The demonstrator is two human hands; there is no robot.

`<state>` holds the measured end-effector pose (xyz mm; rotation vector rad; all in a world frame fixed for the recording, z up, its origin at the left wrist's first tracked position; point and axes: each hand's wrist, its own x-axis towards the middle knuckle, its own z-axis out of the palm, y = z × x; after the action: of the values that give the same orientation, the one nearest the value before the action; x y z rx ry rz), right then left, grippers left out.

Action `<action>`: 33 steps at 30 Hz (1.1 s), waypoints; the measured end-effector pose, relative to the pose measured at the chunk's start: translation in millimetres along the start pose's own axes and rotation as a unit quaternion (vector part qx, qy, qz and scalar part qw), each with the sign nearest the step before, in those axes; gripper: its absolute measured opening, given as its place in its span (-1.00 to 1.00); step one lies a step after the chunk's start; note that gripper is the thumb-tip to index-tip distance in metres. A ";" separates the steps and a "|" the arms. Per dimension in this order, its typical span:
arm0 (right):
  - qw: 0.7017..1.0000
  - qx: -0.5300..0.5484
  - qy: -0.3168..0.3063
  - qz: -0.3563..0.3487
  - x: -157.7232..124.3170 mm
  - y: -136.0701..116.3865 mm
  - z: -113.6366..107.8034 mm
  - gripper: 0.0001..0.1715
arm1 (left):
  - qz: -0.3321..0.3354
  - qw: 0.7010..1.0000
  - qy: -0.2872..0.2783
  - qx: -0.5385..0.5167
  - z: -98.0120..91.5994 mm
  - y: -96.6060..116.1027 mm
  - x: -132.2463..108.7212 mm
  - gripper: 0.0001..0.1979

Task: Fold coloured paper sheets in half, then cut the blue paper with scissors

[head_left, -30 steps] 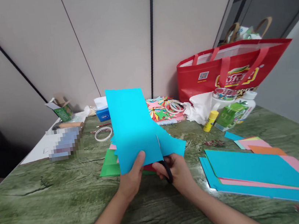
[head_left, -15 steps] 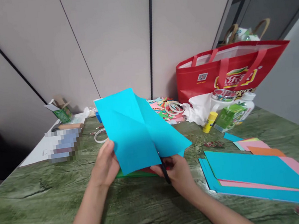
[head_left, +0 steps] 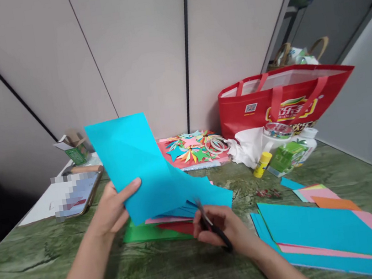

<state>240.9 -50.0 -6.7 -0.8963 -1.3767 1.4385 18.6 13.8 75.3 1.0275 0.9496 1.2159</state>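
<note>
My left hand [head_left: 112,209] grips the lower left edge of a bright blue sheet of paper [head_left: 130,161], thumb on its front face. The sheet is held up at a tilt above the table. In my right hand [head_left: 227,226] is a pair of scissors [head_left: 217,234] with dark handles, fingers wrapped round it. The blurred blades point up and away, near the sheet's lower right part. A blue piece [head_left: 211,195] spreads out there; whether it is still joined to the sheet, I cannot tell. Under them lie green paper [head_left: 144,234] and red paper [head_left: 179,228].
A stack of coloured paper [head_left: 330,230] lies at right. Behind stand a yellow glue stick [head_left: 263,164], a green box [head_left: 283,158], crumpled tissue [head_left: 249,146] and a red bag [head_left: 237,109]. Paper stars [head_left: 191,142] and tape rolls [head_left: 217,145] lie at the back, a phone [head_left: 83,195] at left.
My left hand has moved left with the blue sheet, uncovering the paper stars behind. The scissors have come away from the sheet's lower edge, and their blades now show.
</note>
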 end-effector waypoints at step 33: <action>0.887 -0.148 0.422 -0.113 6.0 -20.4 -44.0 -0.56 | -0.100 0.993 -0.065 0.019 0.7 -35.6 11.1 -0.43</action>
<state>283.2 -31.4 9.3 -1.3027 -0.9742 0.5219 29.9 22.7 40.9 1.0026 0.9520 0.9569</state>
